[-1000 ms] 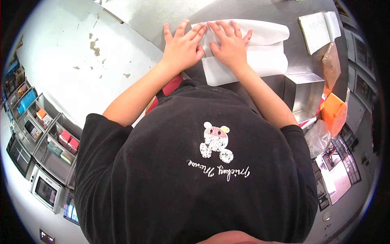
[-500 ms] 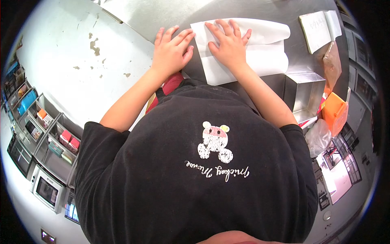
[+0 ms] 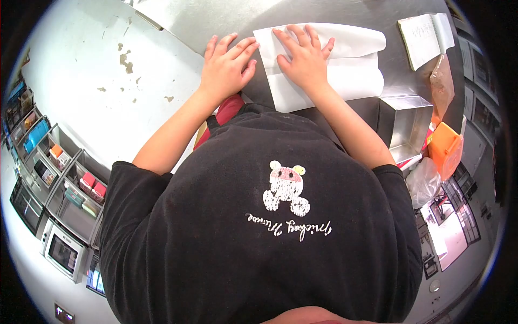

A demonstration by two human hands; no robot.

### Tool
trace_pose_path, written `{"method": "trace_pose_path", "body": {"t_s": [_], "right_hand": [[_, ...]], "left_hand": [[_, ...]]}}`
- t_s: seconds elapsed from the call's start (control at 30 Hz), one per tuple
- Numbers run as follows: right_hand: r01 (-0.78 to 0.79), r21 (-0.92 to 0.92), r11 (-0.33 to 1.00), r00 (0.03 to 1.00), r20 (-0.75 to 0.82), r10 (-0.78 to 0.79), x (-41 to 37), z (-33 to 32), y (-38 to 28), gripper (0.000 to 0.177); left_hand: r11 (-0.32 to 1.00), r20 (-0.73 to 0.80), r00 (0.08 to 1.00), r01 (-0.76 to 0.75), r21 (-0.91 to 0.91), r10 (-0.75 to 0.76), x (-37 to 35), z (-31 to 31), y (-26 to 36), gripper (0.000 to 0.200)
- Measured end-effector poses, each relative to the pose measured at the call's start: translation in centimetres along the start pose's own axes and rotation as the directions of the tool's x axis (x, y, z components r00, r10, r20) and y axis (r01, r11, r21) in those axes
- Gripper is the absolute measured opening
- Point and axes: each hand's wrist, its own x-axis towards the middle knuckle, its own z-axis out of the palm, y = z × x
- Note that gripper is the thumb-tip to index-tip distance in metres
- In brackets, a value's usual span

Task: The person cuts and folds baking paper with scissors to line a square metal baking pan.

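Note:
A white sheet of paper (image 3: 353,73), its right side curling up, lies on the metal table (image 3: 377,16). My right hand (image 3: 306,60) rests on the left part of the sheet, fingers spread and holding nothing. Just left of the sheet, my left hand (image 3: 227,67) lies on the table with its fingers apart, the fingertips close to the paper's left edge. Right of the paper stands an open rectangular metal tin (image 3: 407,127).
An open notebook (image 3: 419,40) lies at the back right, above a brown packet (image 3: 441,86). An orange container (image 3: 445,148) and a clear plastic bag (image 3: 423,183) are beside the tin. Shelves with boxes (image 3: 75,189) stand at the far left.

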Motion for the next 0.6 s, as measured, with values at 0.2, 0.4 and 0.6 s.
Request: {"method": "trace_pose_path", "body": {"t_s": [0.2,0.4,0.6], "right_hand": [[0.001,-0.010,1.000,1.000,0.006,-0.001,-0.12,0.01,0.02,0.050],[0.003,-0.013,1.000,1.000,0.006,-0.003,-0.16,0.12,0.02,0.050],[-0.001,-0.010,1.000,1.000,-0.011,0.001,-0.19,0.27,-0.12,0.050]], "left_hand": [[1.000,0.003,1.000,0.004,0.002,-0.004,-0.02,0.01,0.07,0.035],[1.000,-0.010,1.000,0.007,-0.004,-0.007,-0.06,0.09,0.10,0.035],[1.000,-0.021,1.000,0.011,-0.003,-0.011,-0.07,0.28,0.16,0.035]]}}
